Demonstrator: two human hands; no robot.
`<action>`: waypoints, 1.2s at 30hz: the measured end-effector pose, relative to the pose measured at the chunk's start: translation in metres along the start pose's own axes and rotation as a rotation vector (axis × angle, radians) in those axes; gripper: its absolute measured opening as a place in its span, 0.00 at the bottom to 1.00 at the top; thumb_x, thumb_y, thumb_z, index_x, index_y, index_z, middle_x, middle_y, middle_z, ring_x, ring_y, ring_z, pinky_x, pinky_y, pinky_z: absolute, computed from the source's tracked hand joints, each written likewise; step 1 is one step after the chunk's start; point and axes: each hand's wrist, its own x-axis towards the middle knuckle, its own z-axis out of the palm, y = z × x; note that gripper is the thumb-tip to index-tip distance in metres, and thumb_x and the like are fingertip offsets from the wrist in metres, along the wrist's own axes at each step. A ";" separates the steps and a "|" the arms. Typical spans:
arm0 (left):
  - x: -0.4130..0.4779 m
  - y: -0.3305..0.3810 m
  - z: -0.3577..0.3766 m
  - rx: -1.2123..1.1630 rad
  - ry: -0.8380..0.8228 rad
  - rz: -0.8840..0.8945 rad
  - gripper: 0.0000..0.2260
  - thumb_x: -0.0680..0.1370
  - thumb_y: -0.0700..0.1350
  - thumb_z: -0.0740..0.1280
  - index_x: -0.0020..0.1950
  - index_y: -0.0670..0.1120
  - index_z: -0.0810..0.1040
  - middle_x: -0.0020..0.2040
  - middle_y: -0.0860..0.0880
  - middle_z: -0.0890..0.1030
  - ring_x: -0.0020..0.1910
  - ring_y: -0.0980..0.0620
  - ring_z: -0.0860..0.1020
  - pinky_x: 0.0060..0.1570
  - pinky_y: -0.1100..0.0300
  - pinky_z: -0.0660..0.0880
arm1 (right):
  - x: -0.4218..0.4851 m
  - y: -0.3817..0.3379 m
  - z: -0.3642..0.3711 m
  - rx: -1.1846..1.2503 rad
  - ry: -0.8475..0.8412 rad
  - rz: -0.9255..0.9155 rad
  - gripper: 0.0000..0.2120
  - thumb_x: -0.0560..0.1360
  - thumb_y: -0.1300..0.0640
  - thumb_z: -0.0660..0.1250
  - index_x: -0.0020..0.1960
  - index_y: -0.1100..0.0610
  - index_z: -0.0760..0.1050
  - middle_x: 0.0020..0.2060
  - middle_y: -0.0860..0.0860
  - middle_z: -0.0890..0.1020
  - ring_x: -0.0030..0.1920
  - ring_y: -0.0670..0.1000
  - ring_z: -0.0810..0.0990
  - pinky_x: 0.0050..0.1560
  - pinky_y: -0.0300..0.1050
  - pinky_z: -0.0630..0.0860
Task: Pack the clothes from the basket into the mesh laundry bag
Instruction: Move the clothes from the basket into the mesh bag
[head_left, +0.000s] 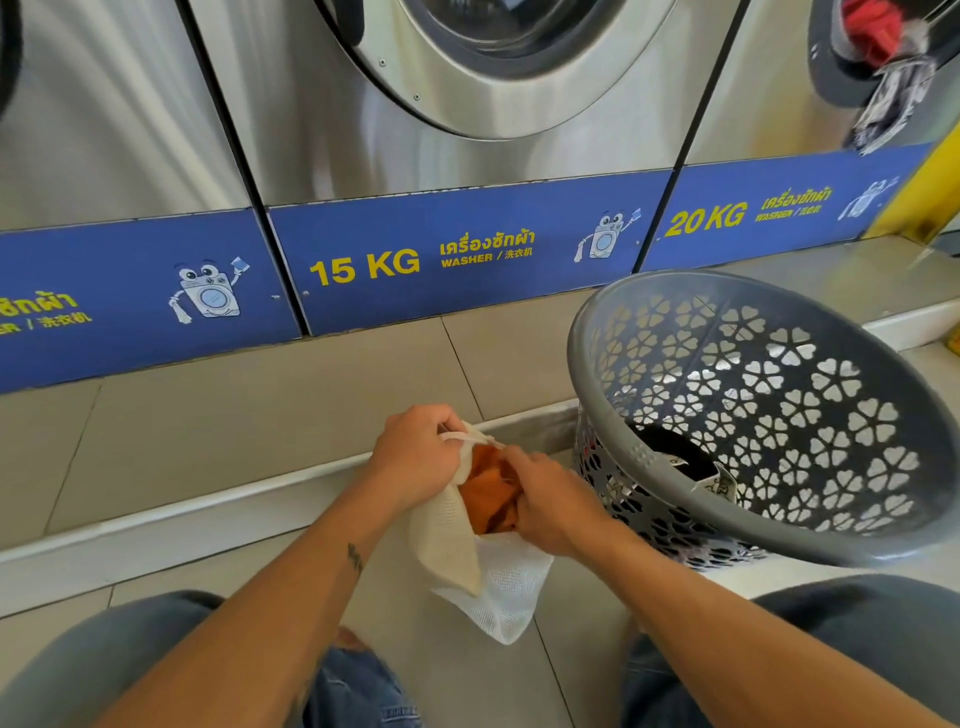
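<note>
A white mesh laundry bag (498, 587) hangs between my knees above the tiled floor. My left hand (415, 452) grips its rim and drawstring at the top. An orange garment (488, 488) fills the bag's mouth, and my right hand (550, 504) holds that garment, fingers curled into the opening. To the right stands a grey plastic basket (779, 415) with flower-shaped holes, tilted toward me. A dark garment (670, 447) with a white label lies at its bottom.
A row of steel washers (467, 130) with blue 15 KG and 20 KG panels stands on a raised tiled step (260, 415). Clothes hang from the open door at the top right (893, 67). My knees in jeans frame the bottom.
</note>
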 end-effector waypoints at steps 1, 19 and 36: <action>0.001 0.002 -0.001 -0.011 0.000 0.009 0.06 0.77 0.43 0.66 0.46 0.53 0.82 0.48 0.52 0.81 0.46 0.51 0.78 0.43 0.56 0.78 | 0.000 -0.004 0.001 0.027 0.046 -0.001 0.19 0.78 0.56 0.62 0.67 0.44 0.64 0.58 0.50 0.76 0.52 0.56 0.78 0.50 0.51 0.77; 0.003 -0.003 0.000 0.081 0.115 -0.030 0.08 0.77 0.40 0.68 0.51 0.52 0.81 0.50 0.50 0.81 0.44 0.50 0.78 0.39 0.60 0.77 | -0.011 0.007 0.012 -0.322 -0.408 0.164 0.27 0.79 0.52 0.60 0.76 0.44 0.59 0.69 0.53 0.74 0.66 0.62 0.76 0.64 0.60 0.74; -0.023 0.048 -0.022 -0.451 0.112 -0.039 0.09 0.76 0.42 0.66 0.43 0.53 0.83 0.45 0.53 0.82 0.46 0.51 0.79 0.45 0.55 0.78 | -0.060 -0.010 -0.051 -0.146 -0.067 -0.006 0.47 0.74 0.52 0.72 0.77 0.33 0.41 0.73 0.52 0.69 0.64 0.60 0.78 0.58 0.60 0.79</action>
